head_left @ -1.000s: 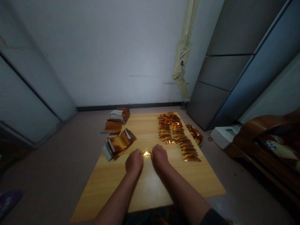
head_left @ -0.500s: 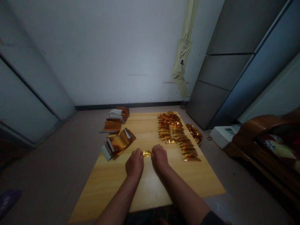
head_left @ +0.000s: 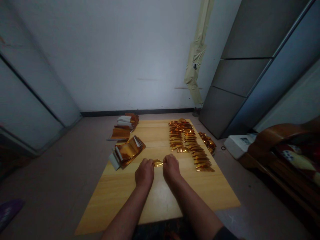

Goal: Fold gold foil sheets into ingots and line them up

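Between my two hands is a small piece of shiny gold foil paper [head_left: 158, 163], gripped at both ends just above the wooden table [head_left: 160, 200]. My left hand [head_left: 144, 173] is closed on its left end, and my right hand [head_left: 171, 167] pinches the right end. The fingers cover both ends of the foil. Left of my hands lies a fanned stack of gold foil sheets [head_left: 129, 151] with pale backs. To the right, folded gold foil pieces [head_left: 201, 158] lie in overlapping rows.
More foil sheets [head_left: 121, 132] sit at the table's far left corner. A heap of folded gold pieces [head_left: 208, 141] is beside the table's right edge. Beyond stand a grey refrigerator [head_left: 235, 76], a white box [head_left: 236, 146] and a wooden seat [head_left: 265, 150].
The foil between my hands has become narrower and more creased in the middle. Both hands still hold its ends, with only slight movement.
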{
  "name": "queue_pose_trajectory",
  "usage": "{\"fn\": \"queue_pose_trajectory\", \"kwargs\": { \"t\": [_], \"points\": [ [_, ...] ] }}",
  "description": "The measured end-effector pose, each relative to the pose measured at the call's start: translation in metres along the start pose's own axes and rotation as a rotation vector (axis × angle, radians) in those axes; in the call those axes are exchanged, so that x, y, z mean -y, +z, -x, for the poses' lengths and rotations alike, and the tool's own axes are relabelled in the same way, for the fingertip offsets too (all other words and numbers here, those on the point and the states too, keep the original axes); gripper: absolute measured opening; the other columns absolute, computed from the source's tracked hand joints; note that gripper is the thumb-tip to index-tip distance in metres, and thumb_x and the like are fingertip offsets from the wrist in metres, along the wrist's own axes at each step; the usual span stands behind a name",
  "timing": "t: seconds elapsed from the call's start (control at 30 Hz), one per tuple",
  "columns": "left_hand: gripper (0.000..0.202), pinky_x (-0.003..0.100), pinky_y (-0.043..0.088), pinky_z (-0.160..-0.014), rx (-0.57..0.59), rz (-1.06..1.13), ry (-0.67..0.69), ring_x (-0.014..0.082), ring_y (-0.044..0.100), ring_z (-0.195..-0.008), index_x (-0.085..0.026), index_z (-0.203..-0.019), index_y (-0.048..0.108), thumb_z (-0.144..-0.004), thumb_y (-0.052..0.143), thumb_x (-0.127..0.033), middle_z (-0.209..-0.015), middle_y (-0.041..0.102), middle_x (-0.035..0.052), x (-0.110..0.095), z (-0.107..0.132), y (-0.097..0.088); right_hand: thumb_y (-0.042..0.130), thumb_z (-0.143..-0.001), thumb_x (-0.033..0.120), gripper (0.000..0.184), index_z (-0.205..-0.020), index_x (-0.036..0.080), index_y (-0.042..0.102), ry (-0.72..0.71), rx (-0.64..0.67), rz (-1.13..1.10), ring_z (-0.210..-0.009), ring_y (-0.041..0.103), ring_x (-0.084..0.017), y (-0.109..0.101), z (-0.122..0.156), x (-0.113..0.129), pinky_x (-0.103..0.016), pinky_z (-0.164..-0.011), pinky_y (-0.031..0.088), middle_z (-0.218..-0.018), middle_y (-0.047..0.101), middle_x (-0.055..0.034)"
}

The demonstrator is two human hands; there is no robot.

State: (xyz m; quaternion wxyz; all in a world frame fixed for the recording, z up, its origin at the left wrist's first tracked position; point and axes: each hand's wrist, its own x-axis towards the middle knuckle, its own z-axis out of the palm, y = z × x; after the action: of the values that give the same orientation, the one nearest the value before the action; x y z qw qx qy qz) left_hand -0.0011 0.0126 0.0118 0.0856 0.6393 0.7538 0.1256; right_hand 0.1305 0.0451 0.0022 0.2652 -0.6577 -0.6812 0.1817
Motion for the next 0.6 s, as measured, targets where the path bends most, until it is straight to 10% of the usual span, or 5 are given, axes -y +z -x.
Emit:
{"fn": "queue_pose_trajectory", "kwargs": {
  "t": [0.37, 0.6],
  "points": [
    [0.025, 0.025, 0.031, -0.062, -0.021, -0.006, 0.054, 0.0176, 0.053, -0.096, -0.032, -0.105, 0.067, -0.096, 0.045, -0.032, -0.097, 0.057, 0.0020, 0.000, 0.003, 0.003, 0.047, -0.070, -0.001, 0.027, -0.080, 0.018, 0.064, -0.176, -0.080, -0.103, -0.086, 0.050, -0.018, -0.006, 0.003, 0.006, -0.026, -0.073, 0.034, -0.086, 0.058, -0.0051],
    [0.025, 0.025, 0.036, -0.066, -0.039, 0.029, 0.048, 0.0187, 0.056, -0.097, -0.030, -0.103, 0.068, -0.094, 0.045, -0.028, -0.095, 0.058, 0.0037, 0.003, 0.001, 0.002, 0.051, -0.076, 0.005, 0.018, -0.073, 0.019, 0.061, -0.241, 0.131, -0.055, -0.072, 0.048, -0.013, 0.007, 0.000, 0.014, -0.023, -0.064, 0.030, -0.077, 0.056, -0.0008]
  ]
}}
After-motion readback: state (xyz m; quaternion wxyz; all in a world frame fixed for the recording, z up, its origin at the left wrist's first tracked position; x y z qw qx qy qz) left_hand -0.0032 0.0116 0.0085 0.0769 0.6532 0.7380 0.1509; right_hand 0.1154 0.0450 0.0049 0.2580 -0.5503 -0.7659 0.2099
